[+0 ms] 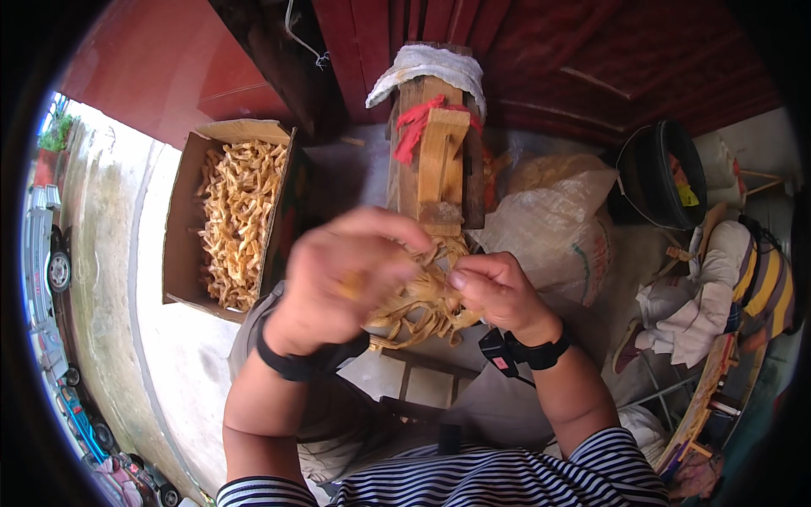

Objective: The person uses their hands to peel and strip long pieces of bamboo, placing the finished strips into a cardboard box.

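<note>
Tan, limp strips (431,317) lie in a tangled heap in front of me, at the near end of a wooden stand (437,158) with a red cloth tied round it. My right hand (494,285) pinches one of these strips between thumb and fingers at the heap's right side. Over the heap's left side is my left hand (355,272), blurred, its fingers curled; something yellowish shows at its palm, but whether it is gripped cannot be told. A cardboard box (177,222) on the left holds many short, knotted tan pieces (244,215).
A white towel (437,66) drapes over the stand's far end. Right of the stand are a translucent woven sack (545,234) and a black bucket (662,174). Farther right, another person (760,279) sits by a wooden frame (697,405). Red doors (570,63) stand behind.
</note>
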Motion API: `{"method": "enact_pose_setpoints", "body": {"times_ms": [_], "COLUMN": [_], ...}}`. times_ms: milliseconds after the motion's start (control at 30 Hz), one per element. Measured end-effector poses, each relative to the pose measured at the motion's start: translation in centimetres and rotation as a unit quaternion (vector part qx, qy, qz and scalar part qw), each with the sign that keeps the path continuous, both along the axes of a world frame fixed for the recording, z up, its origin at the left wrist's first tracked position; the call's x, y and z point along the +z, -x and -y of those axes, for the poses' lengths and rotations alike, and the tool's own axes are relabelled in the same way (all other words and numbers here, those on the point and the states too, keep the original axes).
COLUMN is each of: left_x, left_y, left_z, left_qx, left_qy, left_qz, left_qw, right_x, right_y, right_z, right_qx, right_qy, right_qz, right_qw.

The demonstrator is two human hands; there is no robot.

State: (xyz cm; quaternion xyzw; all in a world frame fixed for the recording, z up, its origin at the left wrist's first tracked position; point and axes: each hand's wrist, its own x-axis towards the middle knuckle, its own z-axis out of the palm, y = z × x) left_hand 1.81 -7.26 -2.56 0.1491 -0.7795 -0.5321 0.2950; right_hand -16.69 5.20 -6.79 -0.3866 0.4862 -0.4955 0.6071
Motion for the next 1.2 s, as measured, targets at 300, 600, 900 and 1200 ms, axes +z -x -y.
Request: {"method": "enact_pose_setpoints", "body": {"times_ms": [300,600,900,1200], "left_x": [-2.0,-3.5,-9.1,-4.6], "left_y": [0.7,5.0,5.2,2.7], "left_z": [-0.6,1.3,3.2,-4.1], "left_qx": [-0.022,0.153,0.232,-0.045], "left_qy": [-0.348,-0.325,-0.178,-0.399], "left_qz": [0.032,0.122,0.146,0.205], "left_qw": [0.937,0.925,0.945,0.893], "right_x": [0.4,-2.5,-7.4,1.6], "right_y": [0.3,2.9,3.8,0.3], "right_z": [0.4,3.3,5.2,2.5], "right_qx": [-0.02,-0.203,-0.271,-0.037], "right_qy": [-0.092,0.044,0.064,0.293], "right_qz": [0.16,-0.268,-0.352,-0.276], "right_qw": [0.983,0.941,0.893,0.915]}}
